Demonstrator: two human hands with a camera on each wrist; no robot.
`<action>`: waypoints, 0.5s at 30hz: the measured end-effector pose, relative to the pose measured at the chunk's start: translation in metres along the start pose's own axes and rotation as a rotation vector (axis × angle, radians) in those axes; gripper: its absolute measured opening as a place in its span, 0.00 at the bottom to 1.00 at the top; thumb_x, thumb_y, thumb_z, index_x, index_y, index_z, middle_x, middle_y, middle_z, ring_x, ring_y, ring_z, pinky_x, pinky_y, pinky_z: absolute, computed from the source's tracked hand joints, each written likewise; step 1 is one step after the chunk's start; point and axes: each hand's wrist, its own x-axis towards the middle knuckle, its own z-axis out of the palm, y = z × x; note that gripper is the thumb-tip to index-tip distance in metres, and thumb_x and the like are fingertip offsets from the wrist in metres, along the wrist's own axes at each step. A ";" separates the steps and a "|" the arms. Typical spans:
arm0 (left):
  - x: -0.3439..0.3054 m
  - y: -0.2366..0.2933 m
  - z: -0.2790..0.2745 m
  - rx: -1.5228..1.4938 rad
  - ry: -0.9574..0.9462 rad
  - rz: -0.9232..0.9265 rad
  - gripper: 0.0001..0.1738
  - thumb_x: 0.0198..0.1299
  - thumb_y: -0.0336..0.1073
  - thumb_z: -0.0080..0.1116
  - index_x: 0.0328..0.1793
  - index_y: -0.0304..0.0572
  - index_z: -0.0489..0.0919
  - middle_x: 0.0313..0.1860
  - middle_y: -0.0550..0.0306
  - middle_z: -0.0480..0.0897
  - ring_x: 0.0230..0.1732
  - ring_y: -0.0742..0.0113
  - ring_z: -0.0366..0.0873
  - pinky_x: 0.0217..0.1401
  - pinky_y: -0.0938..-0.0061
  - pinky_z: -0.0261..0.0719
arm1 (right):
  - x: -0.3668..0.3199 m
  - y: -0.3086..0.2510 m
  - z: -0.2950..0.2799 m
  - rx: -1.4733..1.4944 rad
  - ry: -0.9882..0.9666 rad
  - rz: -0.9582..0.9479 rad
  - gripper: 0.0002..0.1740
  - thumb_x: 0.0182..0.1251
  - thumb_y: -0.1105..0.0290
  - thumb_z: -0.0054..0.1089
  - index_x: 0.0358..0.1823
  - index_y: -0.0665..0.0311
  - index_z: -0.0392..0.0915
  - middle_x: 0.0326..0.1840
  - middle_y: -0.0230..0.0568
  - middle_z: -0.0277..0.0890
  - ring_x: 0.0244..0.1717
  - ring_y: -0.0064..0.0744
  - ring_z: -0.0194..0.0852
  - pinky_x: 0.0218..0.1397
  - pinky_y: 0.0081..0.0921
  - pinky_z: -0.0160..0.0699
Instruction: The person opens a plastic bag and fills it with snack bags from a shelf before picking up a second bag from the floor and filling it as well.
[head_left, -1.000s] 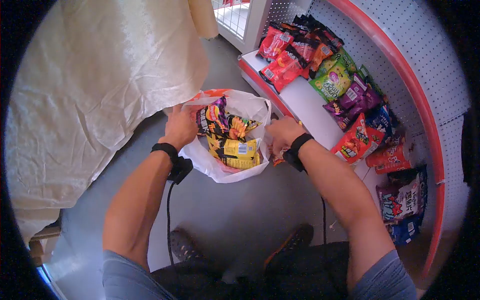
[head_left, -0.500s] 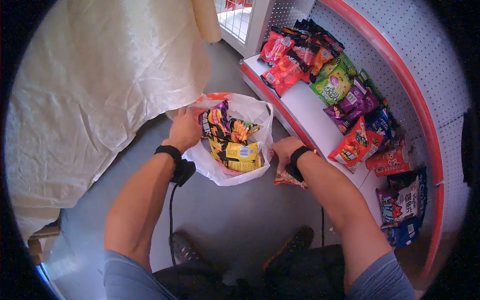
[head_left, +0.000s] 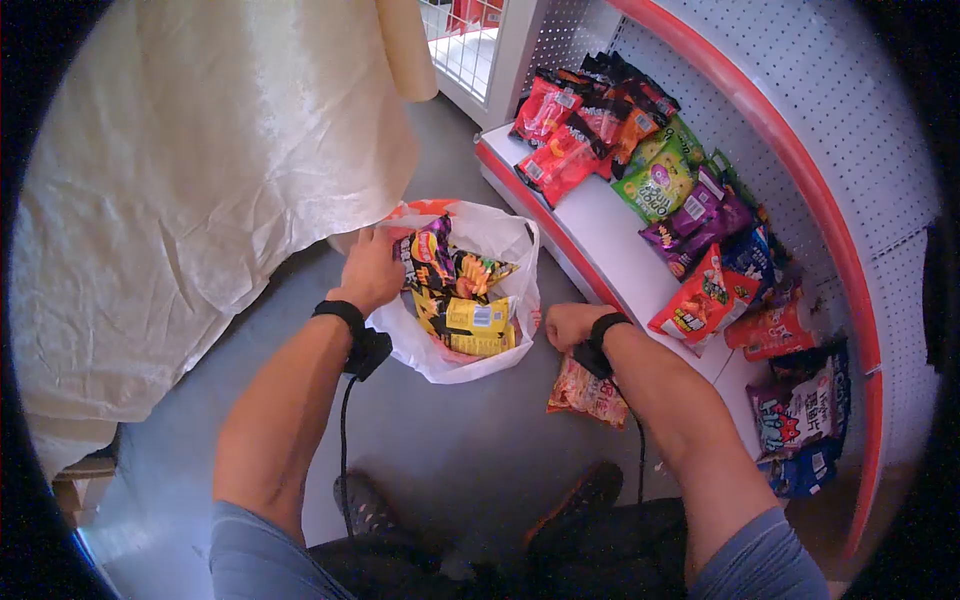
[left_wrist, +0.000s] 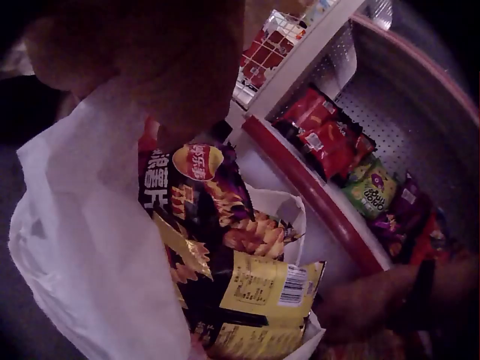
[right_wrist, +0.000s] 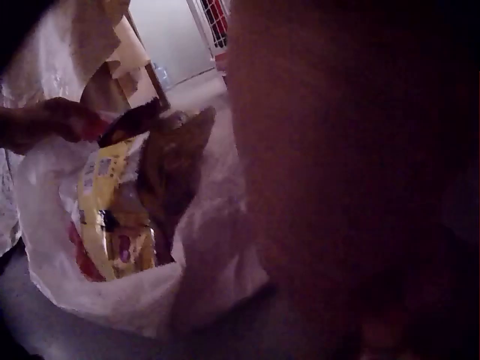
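A white plastic bag [head_left: 435, 371] stands open on the floor with a purple-black chip packet [head_left: 428, 252] and a yellow packet [head_left: 478, 324] inside. My left hand [head_left: 370, 270] grips its left rim; in the left wrist view the plastic [left_wrist: 97, 247] hangs below that hand. Just outside the bag's right side is my right hand [head_left: 574, 326], its fingertips hidden. A pink-red packet [head_left: 588, 392] lies partly under the right wrist; whether the fingers hold it or the bag, I cannot tell. The right wrist view shows the yellow packet [right_wrist: 112, 202] inside the bag.
A low white shelf with a red edge [head_left: 520, 185] stands to the right, holding red packets [head_left: 560, 160], green ones [head_left: 655, 185], purple ones [head_left: 695, 215] and others. Pale draped cloth [head_left: 220, 200] hangs at the left. My shoes [head_left: 368, 503] are on the floor below.
My right hand has moved down along the bag's right side, toward my body. The pink-red packet has shifted the same way and shows more. My left hand keeps its grip on the rim.
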 end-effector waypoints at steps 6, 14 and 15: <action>-0.005 0.004 -0.006 -0.046 -0.016 -0.023 0.29 0.61 0.31 0.62 0.69 0.31 0.73 0.70 0.29 0.74 0.65 0.27 0.78 0.72 0.43 0.77 | 0.003 0.001 0.004 -0.168 0.141 -0.119 0.31 0.44 0.51 0.87 0.41 0.69 0.87 0.39 0.48 0.90 0.40 0.48 0.90 0.43 0.43 0.85; -0.005 -0.013 -0.004 0.002 -0.022 0.002 0.34 0.61 0.34 0.64 0.73 0.27 0.70 0.73 0.27 0.71 0.68 0.28 0.76 0.73 0.45 0.76 | -0.034 0.002 0.027 -0.342 -0.170 0.289 0.45 0.43 0.43 0.88 0.61 0.61 0.86 0.59 0.45 0.89 0.59 0.45 0.88 0.59 0.44 0.86; -0.004 -0.012 -0.004 -0.001 -0.015 0.005 0.34 0.61 0.34 0.64 0.73 0.27 0.70 0.73 0.27 0.71 0.68 0.28 0.76 0.73 0.45 0.76 | -0.034 0.006 0.030 -0.345 -0.164 0.293 0.45 0.43 0.43 0.88 0.61 0.61 0.86 0.59 0.45 0.89 0.59 0.45 0.88 0.59 0.44 0.86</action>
